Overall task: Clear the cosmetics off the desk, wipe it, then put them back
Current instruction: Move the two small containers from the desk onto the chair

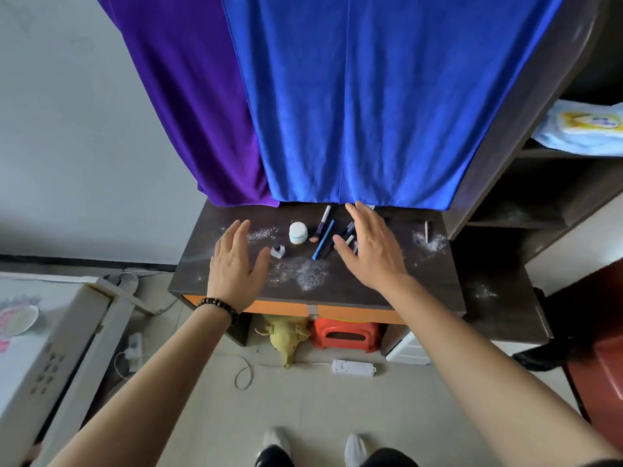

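Observation:
The dark desk (pixel 340 291) carries white powder smears and several cosmetics. A white jar (pixel 298 232) stands mid-desk, with a small clear bottle (pixel 277 250) to its left. A makeup brush (pixel 321 224) and a blue pencil (pixel 323 240) lie right of the jar. Dark tubes (pixel 347 232) lie partly under my right hand. A thin stick (pixel 426 231) lies at the far right. My left hand (pixel 236 264) hovers flat over the desk's left part, holding nothing. My right hand (pixel 371 247) is spread above the tubes, fingers straight.
Blue and purple cloths (pixel 337 112) hang behind the desk. A shelf unit (pixel 539 183) stands to the right. Under the desk sit a red stool (pixel 344 333), a yellow toy (pixel 286 335) and a power strip (pixel 353 367). A white appliance (pixel 50 348) is at the left.

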`<state>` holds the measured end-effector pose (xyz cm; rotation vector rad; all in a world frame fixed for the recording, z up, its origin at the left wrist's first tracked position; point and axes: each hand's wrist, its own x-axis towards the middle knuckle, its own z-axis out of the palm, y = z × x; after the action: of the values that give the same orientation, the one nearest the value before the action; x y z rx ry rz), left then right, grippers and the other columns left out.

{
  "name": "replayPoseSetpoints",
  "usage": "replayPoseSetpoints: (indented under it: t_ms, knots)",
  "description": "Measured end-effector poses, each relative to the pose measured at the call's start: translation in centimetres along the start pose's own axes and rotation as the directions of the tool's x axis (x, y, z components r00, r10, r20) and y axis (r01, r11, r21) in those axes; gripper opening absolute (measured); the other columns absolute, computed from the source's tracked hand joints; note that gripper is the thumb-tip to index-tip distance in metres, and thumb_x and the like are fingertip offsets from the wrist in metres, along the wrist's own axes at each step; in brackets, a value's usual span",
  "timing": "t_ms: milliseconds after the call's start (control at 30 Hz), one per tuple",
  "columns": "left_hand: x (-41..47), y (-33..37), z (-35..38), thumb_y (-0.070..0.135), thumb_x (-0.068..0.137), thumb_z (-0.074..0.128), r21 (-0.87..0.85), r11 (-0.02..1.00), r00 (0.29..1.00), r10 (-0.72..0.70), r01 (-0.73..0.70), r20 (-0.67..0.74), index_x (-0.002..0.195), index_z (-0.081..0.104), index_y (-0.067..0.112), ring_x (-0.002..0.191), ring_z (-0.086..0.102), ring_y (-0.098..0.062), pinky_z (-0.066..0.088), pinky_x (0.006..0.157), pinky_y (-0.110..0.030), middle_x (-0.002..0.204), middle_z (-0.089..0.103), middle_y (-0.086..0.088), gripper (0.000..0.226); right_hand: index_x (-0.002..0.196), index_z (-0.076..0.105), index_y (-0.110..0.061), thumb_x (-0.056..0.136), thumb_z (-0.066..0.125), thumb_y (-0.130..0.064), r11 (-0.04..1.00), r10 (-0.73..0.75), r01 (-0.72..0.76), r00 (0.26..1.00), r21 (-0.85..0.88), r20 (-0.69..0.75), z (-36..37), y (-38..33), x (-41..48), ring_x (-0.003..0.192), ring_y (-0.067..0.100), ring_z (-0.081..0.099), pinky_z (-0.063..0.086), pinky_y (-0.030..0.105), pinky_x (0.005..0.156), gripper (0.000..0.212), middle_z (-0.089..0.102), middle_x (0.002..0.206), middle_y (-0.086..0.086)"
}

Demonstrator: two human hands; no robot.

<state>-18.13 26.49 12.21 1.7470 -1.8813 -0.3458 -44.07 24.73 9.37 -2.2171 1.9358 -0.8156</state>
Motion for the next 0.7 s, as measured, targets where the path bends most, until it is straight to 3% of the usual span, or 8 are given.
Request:
replayPoseSetpoints:
  t_ms: [167, 300, 500, 600, 700]
  knots:
    - [7.7, -6.1, 5.3, 0.030, 0.092, 0.063, -0.029, 1.000, 0.985, -0.001, 0.006, 0.172, 0.143, 0.040, 0.006, 0.137, 0.035, -0.029, 0.030, 0.111, -0.040, 0.148, 0.039, -0.012, 0.061, 0.151, 0.032, -0.015, 0.095, 0.048, -0.049, 0.997, 0.068, -0.064, 0.995, -0.048, 0.071, 6.9, 1.3, 5.9, 0.140, 0.025, 0.037, 0.038, 0.042, 0.110, 0.067, 0.038, 0.154, 0.011]
    - [12.8, -11.1, 10.7, 0.037, 0.090, 0.064, -0.046, 0.999, 0.938, -0.005, 0.022, 0.347, 0.144, 0.039, 0.010, 0.134, 0.038, -0.026, 0.034, 0.108, -0.040, 0.146, 0.041, -0.008, 0.065, 0.150, 0.033, -0.015, 0.093, 0.057, -0.045, 0.982, 0.188, -0.188, 0.972, -0.015, 0.144, 12.6, 2.3, 9.0, 0.138, 0.026, 0.039, 0.037, 0.043, 0.110, 0.069, 0.040, 0.152, 0.010]
    - [16.4, -16.3, 17.3, 0.055, 0.082, 0.064, 0.019, 0.999, 0.794, -0.040, 0.036, 0.606, 0.143, 0.037, 0.024, 0.128, 0.041, -0.024, 0.037, 0.103, -0.038, 0.136, 0.046, -0.003, 0.073, 0.152, 0.025, -0.025, 0.086, 0.066, -0.052, 0.903, 0.364, -0.424, 0.839, 0.067, 0.404, 20.3, 3.2, 10.6, 0.130, 0.017, 0.047, 0.037, 0.028, 0.093, 0.083, 0.038, 0.149, -0.002]
    - [16.8, -17.7, 19.1, 0.058, 0.076, 0.068, 0.025, 1.000, 0.767, -0.008, -0.011, 0.641, 0.139, 0.044, 0.025, 0.123, 0.041, -0.024, 0.038, 0.102, -0.037, 0.129, 0.047, -0.004, 0.075, 0.153, 0.022, -0.029, 0.082, 0.070, -0.053, 0.890, 0.385, -0.454, 0.805, 0.051, 0.452, 22.6, 3.4, 10.9, 0.124, 0.011, 0.054, 0.045, 0.035, 0.097, 0.089, 0.036, 0.151, -0.002]
    - [16.9, -18.0, 20.0, 0.054, 0.073, 0.076, -0.023, 0.999, 0.810, 0.047, -0.042, 0.584, 0.123, 0.061, 0.025, 0.113, 0.046, -0.023, 0.040, 0.095, -0.032, 0.117, 0.052, -0.002, 0.060, 0.151, 0.024, -0.032, 0.077, 0.073, -0.056, 0.900, 0.375, -0.434, 0.809, 0.030, 0.452, 24.2, 3.4, 11.6, 0.121, 0.014, 0.057, 0.046, 0.037, 0.097, 0.091, 0.040, 0.150, -0.003]
